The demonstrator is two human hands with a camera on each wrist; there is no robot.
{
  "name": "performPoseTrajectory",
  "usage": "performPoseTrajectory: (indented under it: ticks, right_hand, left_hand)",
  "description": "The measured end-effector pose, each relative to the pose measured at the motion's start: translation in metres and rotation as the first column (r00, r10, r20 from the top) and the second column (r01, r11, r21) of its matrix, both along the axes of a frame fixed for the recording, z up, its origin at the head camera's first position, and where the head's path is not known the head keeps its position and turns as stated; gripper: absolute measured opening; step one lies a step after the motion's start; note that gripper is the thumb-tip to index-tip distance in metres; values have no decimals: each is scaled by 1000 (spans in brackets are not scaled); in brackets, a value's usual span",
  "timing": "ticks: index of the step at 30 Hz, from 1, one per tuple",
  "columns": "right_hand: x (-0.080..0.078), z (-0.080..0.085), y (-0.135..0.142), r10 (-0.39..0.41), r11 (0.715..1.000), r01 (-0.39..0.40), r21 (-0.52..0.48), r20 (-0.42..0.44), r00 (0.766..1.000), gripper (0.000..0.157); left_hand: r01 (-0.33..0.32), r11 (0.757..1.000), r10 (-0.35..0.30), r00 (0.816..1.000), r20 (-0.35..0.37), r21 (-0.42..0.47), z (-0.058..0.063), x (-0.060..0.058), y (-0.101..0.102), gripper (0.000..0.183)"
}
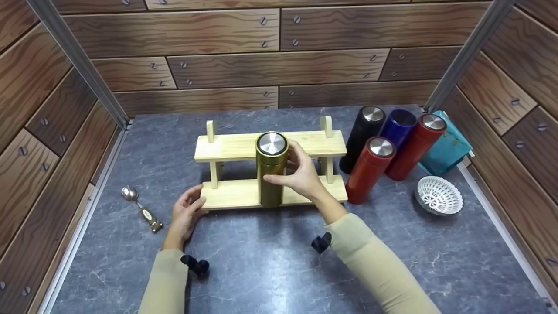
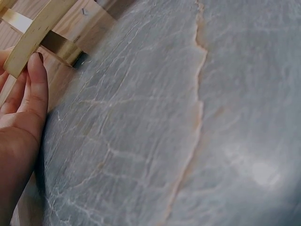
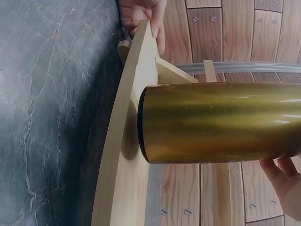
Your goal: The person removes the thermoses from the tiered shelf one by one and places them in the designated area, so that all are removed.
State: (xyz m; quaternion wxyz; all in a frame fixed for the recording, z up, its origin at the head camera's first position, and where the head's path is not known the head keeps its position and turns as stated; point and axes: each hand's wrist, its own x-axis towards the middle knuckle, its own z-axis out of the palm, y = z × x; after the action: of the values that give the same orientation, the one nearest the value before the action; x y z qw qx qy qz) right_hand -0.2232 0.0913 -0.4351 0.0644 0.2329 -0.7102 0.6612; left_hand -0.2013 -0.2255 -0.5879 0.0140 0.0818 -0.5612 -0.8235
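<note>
A two-tier wooden shelf rack [image 1: 235, 192] stands on the table. My left hand [image 1: 186, 213] grips the left end of its lower board, and in the left wrist view the thumb and fingers [image 2: 37, 84] lie on either side of the wood. My right hand [image 1: 303, 174] holds a gold thermos [image 1: 271, 174] upright with a silver lid, in front of the upper board. In the right wrist view the base of the thermos [image 3: 211, 125] is at the lower board [image 3: 134, 141]; whether it touches I cannot tell.
Right of the rack stand a black thermos [image 1: 362, 135], a blue one [image 1: 396, 126] and two red ones [image 1: 368, 174]. A teal package [image 1: 449, 144] leans behind them, with a white woven basket [image 1: 455, 198] nearby. A spoon [image 1: 146, 211] lies at the left. Wood-patterned walls enclose the table.
</note>
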Motion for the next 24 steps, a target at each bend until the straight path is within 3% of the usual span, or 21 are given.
performPoseTrajectory:
  ticks: [11, 19, 24]
  right_hand:
    - [11, -1, 20, -55, 998, 55, -6, -39, 998, 83]
    - [35, 20, 32, -94, 995, 95, 16, -42, 995, 77]
    - [42, 20, 44, -134, 991, 134, -5, -34, 990, 77]
  left_hand:
    - [9, 1000, -9, 1000, -2, 0, -1, 0, -1, 51]
    - [9, 1000, -9, 1000, -4, 24, 0, 0, -2, 50]
    - [6, 1000, -6, 1000, -1, 29, 0, 0, 0, 50]
